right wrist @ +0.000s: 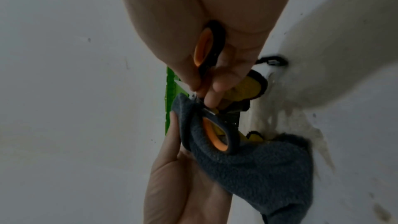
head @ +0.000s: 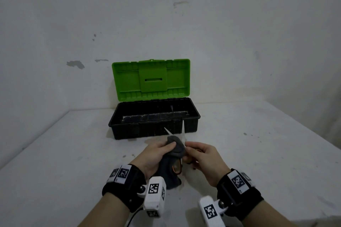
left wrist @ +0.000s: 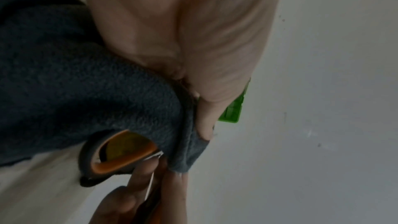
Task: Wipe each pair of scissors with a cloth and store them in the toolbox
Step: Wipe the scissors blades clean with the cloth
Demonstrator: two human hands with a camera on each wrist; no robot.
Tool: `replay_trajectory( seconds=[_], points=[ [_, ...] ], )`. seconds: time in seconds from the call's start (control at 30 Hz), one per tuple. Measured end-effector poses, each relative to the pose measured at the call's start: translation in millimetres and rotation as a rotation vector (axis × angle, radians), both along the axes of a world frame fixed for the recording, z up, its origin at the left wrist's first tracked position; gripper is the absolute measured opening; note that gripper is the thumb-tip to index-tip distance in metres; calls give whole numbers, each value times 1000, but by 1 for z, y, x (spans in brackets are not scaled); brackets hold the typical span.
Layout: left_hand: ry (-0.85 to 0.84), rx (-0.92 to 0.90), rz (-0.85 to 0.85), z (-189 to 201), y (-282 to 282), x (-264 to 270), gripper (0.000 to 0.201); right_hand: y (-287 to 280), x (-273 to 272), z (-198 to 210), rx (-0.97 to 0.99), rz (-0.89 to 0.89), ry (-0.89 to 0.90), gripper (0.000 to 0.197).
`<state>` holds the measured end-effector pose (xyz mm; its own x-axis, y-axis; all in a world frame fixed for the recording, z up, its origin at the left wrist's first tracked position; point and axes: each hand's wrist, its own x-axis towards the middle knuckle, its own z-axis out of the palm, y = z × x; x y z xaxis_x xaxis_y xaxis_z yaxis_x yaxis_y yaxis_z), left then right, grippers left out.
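Orange-handled scissors (head: 178, 167) at lower centre of the head view, blades spread apart, one blade wrapped in the grey cloth (head: 175, 148). Cloth pinched around the blade by the left hand (head: 156, 155), one handle loop gripped by the right hand (head: 204, 160). Just above, open toolbox (head: 154, 116) with green lid upright, on the white table (head: 55, 162).

surface: white, stained tabletop (head: 73, 162) set into a corner of white walls
toolbox: black plastic toolbox with an open green lid (head: 154, 116), standing on the tabletop at the back, lid upright against the wall
second scissors: yellow-and-black-handled pair (right wrist: 249, 89), lying on the tabletop
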<state>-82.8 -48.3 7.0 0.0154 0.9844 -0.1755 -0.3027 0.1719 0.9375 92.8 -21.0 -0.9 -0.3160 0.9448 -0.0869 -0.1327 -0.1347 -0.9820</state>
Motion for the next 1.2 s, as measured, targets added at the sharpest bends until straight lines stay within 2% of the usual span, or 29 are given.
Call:
replay_trajectory(
  seconds=[0.13, 0.33, 0.47, 0.57, 0.9, 1.03, 1.2],
  points=[
    [51, -19, 32, 3, 2, 8, 24, 1, -3, -2, 15, 22, 62, 16],
    [155, -35, 107, 0, 9, 15, 15, -1, -3, -3, 63, 25, -10, 14],
    [179, -28, 105, 1, 7, 18, 17, -4, -4, 2, 120, 44, -122, 11],
    [178, -27, 105, 0, 5, 20, 16, -4, -7, 4, 184, 28, -221, 16],
    [86, 2, 200, 1, 5, 20, 14, -1, -14, 7, 208, 52, -231, 16],
    [56, -21, 251, 4, 6, 14, 19, -3, -11, 9, 184, 86, -235, 16],
    [-98, -29, 369, 10, 12, -18, 25, -5, -1, 9, 156, 88, -232, 15]
  ],
)
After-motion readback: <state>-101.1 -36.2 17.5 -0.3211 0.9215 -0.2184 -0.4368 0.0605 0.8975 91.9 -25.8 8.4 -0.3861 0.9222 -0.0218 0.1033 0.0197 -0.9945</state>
